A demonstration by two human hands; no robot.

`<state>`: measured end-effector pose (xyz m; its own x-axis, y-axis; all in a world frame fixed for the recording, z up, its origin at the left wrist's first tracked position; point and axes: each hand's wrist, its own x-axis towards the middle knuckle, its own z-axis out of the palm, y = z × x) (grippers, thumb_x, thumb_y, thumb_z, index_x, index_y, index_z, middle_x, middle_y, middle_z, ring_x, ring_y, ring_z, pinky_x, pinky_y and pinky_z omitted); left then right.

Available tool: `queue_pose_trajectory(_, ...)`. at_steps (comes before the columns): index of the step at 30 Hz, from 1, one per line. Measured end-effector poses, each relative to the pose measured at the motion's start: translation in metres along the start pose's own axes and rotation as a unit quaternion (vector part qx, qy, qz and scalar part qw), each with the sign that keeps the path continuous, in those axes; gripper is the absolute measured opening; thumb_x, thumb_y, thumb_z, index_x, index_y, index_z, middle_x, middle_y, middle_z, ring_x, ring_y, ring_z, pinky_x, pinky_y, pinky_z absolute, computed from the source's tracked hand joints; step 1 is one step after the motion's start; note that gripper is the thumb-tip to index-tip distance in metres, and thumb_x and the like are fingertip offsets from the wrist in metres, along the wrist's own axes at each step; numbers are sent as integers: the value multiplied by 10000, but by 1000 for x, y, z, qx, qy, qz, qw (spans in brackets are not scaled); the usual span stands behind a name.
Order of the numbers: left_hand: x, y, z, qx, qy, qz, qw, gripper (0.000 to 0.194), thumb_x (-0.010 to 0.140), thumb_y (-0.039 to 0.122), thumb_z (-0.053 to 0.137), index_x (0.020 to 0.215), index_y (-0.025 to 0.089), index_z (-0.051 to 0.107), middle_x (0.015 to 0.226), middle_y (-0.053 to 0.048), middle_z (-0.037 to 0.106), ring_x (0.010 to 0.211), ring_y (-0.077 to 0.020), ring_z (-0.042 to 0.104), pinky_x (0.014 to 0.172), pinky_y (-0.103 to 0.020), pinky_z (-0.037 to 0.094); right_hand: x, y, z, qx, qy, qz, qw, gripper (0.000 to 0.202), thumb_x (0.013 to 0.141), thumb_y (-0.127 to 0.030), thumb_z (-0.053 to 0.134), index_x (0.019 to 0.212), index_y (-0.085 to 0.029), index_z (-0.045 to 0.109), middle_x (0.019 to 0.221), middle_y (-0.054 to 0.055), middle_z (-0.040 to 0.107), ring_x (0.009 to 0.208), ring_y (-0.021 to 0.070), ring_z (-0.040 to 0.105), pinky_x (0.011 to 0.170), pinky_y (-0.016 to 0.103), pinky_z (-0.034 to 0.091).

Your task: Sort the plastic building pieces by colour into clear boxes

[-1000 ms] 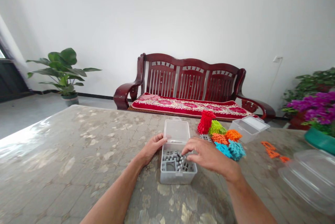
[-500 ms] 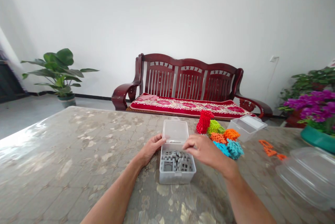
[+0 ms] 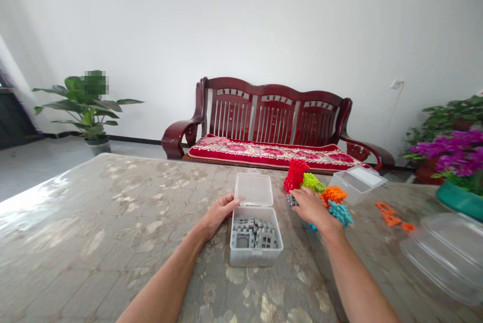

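Shifted rightward from above the open clear-plastic box (image 3: 256,258) at lower centre, whose translucent lid (image 3: 253,188) the left hand (image 3: 219,214) pinches, the right hand (image 3: 313,207), grip unclear, is nearer the grey toothed plastic cluster (image 3: 291,200) beneath its fingertips, right of centre, before a bumpy red stack (image 3: 295,176).

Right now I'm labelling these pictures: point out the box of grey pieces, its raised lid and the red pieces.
Box of grey pieces (image 3: 253,259), head view: front wall.
Raised lid (image 3: 254,188), head view: middle of its panel.
Red pieces (image 3: 296,177), head view: middle of the cluster.
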<state>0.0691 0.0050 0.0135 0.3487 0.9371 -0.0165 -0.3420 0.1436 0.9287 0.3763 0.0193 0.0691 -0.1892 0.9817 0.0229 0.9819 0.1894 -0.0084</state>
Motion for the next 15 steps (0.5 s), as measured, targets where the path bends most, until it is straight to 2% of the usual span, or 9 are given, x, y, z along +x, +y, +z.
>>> queue_pose_trajectory(5, 1, -2, -2, 1, -1, 4, 1000, 436, 724, 478, 807, 1006, 154, 729, 813, -29, 735, 683, -158, 619, 670, -234, 451, 2, -4, 9, -30, -5, 15, 999, 530, 820, -155, 554, 1347, -214, 551, 1422, 115, 548, 1377, 343, 359, 1102, 521, 261)
queue_pose_trajectory(10, 0, -1, -2, -3, -2, 5, 1000, 417, 729, 459, 808, 996, 149, 725, 809, -30, 733, 687, -158, 612, 669, -234, 448, 0, -6, 7, -37, 9, 9, 999, 475, 806, -163, 560, 1275, -231, 601, 1304, 113, 627, 1271, 311, 455, 1049, 453, 315)
queue_pose_trajectory(15, 0, 1, 0, -12, -2, 2, 1000, 418, 707, 466, 821, 961, 152, 716, 783, -20, 725, 676, -152, 607, 672, -232, 449, 1, -12, -2, -37, 18, 8, 999, 436, 772, -214, 620, 1206, -198, 652, 1214, 139, 658, 1164, 320, 542, 980, 420, 373)
